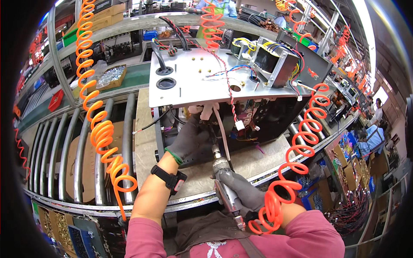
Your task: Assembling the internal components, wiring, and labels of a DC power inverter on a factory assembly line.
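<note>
My right hand [244, 189], in a grey glove, is wrapped round a silver air screwdriver [229, 195]. The tool points away from me into the front of a black-framed machine [277, 122]. My left hand [189, 138], in a grey glove with a green cuff, reaches in under the machine's silver metal plate [189, 91]. Its fingers are bent close to the tool's tip, beside a pale tube [222, 131]; what they pinch is hidden. A red-and-black twisted wire with a white connector [239, 125] hangs over the plate's front edge.
A transformer [267, 60] with coloured wires stands on the plate. The machine rests on a board [264, 155] over a roller conveyor [71, 150]. Orange coiled hoses [101, 133] hang at both sides. Parts bins [62, 228] sit below left; other people work farther back.
</note>
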`<state>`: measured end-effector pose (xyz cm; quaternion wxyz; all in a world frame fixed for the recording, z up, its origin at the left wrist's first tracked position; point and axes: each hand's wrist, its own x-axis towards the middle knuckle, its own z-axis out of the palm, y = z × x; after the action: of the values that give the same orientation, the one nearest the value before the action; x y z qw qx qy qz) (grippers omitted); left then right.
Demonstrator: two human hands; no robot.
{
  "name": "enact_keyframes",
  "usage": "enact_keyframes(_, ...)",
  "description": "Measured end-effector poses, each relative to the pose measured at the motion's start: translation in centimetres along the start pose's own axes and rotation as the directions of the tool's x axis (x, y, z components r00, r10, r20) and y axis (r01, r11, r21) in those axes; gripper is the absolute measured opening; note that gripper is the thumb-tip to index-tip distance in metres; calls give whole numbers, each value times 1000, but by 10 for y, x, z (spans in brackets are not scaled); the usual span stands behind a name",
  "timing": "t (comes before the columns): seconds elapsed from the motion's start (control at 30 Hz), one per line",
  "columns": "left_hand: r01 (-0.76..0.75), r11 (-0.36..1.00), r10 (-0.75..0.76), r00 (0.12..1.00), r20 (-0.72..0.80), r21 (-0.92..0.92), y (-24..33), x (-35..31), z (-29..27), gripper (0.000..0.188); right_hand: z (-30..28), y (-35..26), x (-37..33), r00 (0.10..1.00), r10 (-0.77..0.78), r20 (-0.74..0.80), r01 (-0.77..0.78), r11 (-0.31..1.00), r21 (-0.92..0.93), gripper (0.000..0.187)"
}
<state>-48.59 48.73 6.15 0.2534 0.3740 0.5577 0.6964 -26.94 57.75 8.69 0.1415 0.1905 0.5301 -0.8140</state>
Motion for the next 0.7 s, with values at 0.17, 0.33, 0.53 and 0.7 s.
enact_keyframes(0.17,0,979,0,1000,0,202,-13,4,-5,67,-14,-25,0,973,230,22,-220,952,-215,50)
enact_keyframes(0.33,-96,995,95,995,17,39,-22,9,-4,67,-8,-26,-5,970,241,33,-231,954,-190,51)
enact_keyframes(0.53,-82,996,84,996,-44,28,-20,7,-5,68,10,-9,-1,989,108,-100,-114,992,-59,38)
enact_keyframes(0.7,5,999,-4,1000,26,-52,-20,9,-6,66,14,-4,0,996,64,-57,-56,990,127,33)
